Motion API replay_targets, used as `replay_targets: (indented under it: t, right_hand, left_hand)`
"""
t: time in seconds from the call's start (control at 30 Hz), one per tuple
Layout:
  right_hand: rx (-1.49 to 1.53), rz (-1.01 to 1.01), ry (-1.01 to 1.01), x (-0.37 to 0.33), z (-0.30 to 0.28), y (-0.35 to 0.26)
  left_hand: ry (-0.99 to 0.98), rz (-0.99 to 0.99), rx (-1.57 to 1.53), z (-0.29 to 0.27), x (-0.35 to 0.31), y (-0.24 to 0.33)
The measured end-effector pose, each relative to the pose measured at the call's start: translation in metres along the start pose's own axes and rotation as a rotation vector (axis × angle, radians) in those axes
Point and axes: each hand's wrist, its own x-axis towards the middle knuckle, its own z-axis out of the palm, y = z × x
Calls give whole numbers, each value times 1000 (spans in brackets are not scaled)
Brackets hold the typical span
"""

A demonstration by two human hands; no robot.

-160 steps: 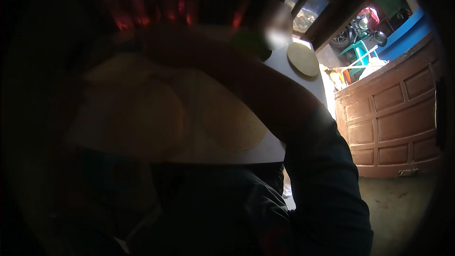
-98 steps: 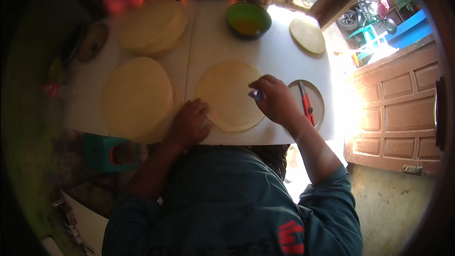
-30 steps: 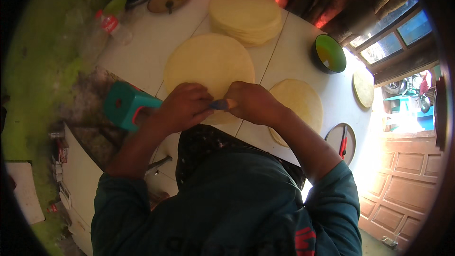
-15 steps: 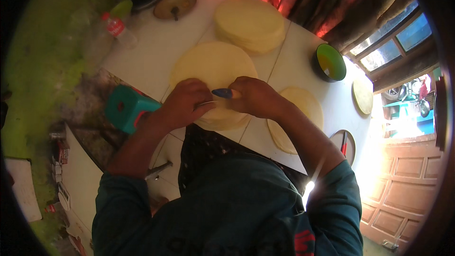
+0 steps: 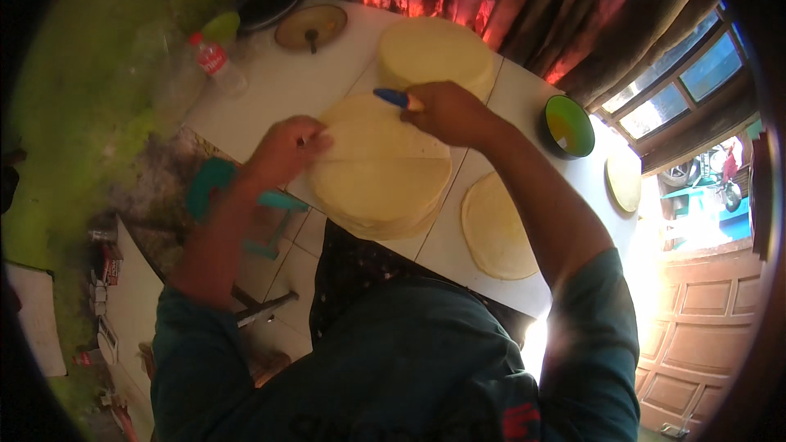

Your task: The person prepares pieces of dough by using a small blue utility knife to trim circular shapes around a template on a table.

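A stack of round, pale yellow dough sheets (image 5: 377, 188) lies on the white table in front of me. A straight line runs across its top sheet from side to side. Above the stack's far right part, my right hand (image 5: 450, 113) grips a slim tool (image 5: 391, 97) with a blue-tipped, yellowish handle; the rest of the tool is hidden. My left hand (image 5: 288, 147) is at the stack's left edge, fingers curled, and slightly blurred. Whatever it pinches is too small to make out.
A taller sheet stack (image 5: 434, 53) stands behind, a lower one (image 5: 495, 229) to the right. A green bowl (image 5: 568, 127) and another round stack (image 5: 624, 182) sit farther right. At the far left are a bottle (image 5: 214, 59) and a lid (image 5: 311, 26); a teal stool (image 5: 211, 188) stands beside the table.
My hands have moved apart: the right one up and to the right with the tool, the left one to the left. The straight line across the top sheet is now uncovered.
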Motion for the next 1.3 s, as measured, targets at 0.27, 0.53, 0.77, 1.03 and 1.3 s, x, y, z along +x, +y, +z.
replay_targets:
  t: [0.27, 0.53, 0.77, 1.03, 1.3]
  right_hand:
    - [-70, 35, 276, 41, -87, -16]
    - [39, 268, 447, -54, -173, -59]
    - [-157, 439, 467, -153, -167, 22]
    - [-166, 635, 442, -253, -119, 79]
    - [-123, 552, 229, -340, 67, 91]
  left_hand:
    - [175, -17, 225, -82, 90, 50]
    - [327, 171, -153, -72, 103, 154]
    - [-13, 231, -278, 35, 129, 184]
    - [-10, 543, -206, 177, 114, 190]
    - [-323, 521, -93, 271, 8, 93]
